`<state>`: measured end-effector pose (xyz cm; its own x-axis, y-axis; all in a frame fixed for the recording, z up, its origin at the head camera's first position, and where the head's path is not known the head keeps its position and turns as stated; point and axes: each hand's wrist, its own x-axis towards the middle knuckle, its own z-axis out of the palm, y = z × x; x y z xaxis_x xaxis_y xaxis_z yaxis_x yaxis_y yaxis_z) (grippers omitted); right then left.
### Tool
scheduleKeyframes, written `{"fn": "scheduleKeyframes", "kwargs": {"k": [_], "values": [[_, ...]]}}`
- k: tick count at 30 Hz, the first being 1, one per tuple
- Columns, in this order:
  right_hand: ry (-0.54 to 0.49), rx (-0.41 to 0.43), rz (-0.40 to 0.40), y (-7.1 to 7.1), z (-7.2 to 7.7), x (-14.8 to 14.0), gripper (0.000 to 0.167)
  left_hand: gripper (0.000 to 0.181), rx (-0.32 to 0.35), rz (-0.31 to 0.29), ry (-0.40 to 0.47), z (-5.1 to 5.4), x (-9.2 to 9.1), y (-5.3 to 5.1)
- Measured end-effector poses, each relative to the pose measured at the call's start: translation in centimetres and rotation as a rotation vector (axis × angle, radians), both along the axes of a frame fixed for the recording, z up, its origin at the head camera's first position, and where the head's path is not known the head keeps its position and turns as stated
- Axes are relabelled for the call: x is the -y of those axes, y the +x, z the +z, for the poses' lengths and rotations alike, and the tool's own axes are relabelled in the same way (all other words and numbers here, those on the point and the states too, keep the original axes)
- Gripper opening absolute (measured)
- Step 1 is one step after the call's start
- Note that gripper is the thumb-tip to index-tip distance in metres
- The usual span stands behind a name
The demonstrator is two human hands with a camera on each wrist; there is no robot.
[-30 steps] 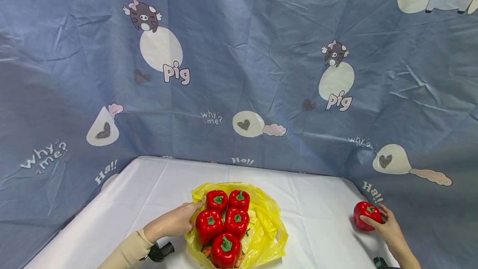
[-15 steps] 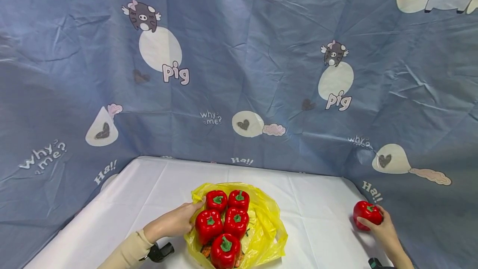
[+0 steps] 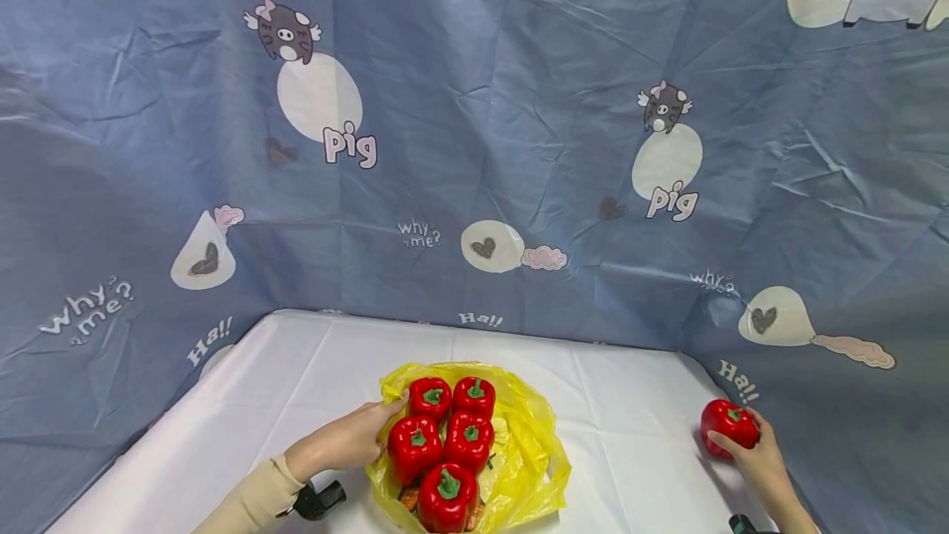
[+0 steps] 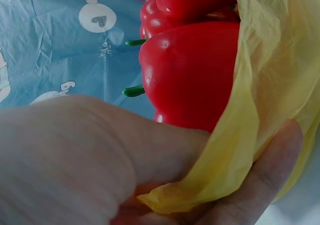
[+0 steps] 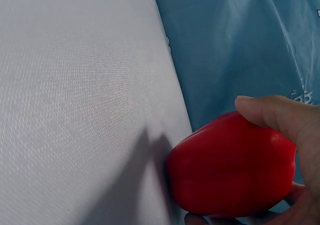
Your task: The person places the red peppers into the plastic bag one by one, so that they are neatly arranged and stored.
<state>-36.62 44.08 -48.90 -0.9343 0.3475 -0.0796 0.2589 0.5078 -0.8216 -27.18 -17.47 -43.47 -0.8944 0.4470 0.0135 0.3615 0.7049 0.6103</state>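
Note:
My left hand [image 3: 357, 439] pinches the left rim of a yellow plastic bag [image 3: 530, 452]. In the left wrist view, a fold of the bag [image 4: 225, 170] runs between the thumb and the fingers. Inside the bag sit several red bell peppers [image 3: 447, 494] with green stems. Far to the right, my right hand [image 3: 758, 456] grips a single red bell pepper [image 3: 722, 427], its thumb on one side and fingers on the other. The right wrist view has this pepper [image 5: 230, 170] close to the white table surface; part of the fingers is hidden behind it.
A white cloth covers the table [image 3: 623, 402]. Blue fabric with pig prints [image 3: 474, 147] hangs behind it and along both sides. Some orange-brown things [image 3: 409, 497], mostly hidden, lie under the peppers in the bag. A black wrist camera [image 3: 319, 501] sits by the left wrist.
The right hand has shifted slightly left and its fingers have closed around the right-hand pepper. The left hand, the bag and the peppers inside stay as they were.

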Motion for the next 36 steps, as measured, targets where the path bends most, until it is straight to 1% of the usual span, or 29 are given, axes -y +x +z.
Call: {"fn": "scheduleKeyframes", "kwargs": {"k": [4,7,10,18,26,33,36], "values": [[-0.01,-0.002,-0.02,0.0,-0.1,0.1,0.117,0.076,0.006,0.015,-0.006,0.0,-0.1,0.0],[0.002,-0.001,-0.024,0.0,0.0,0.3,0.116,0.075,0.013,0.021,-0.006,0.0,-0.1,0.0],[0.018,0.003,-0.018,0.0,0.1,0.5,0.115,0.076,0.009,0.022,-0.012,0.0,-0.1,-0.1],[0.014,-0.003,-0.008,0.1,0.0,0.6,0.122,0.077,0.011,0.019,-0.005,0.0,0.0,-0.1],[0.021,0.0,-0.008,0.1,0.0,0.9,0.117,0.079,-0.004,0.011,-0.006,0.1,0.0,0.0],[0.007,0.021,-0.026,0.0,0.0,0.9,0.126,0.078,0.021,0.017,0.001,0.0,-0.1,0.0],[0.012,0.026,-0.022,0.1,0.2,1.0,0.124,0.078,0.037,0.026,0.0,0.0,-0.1,-0.1]]}}
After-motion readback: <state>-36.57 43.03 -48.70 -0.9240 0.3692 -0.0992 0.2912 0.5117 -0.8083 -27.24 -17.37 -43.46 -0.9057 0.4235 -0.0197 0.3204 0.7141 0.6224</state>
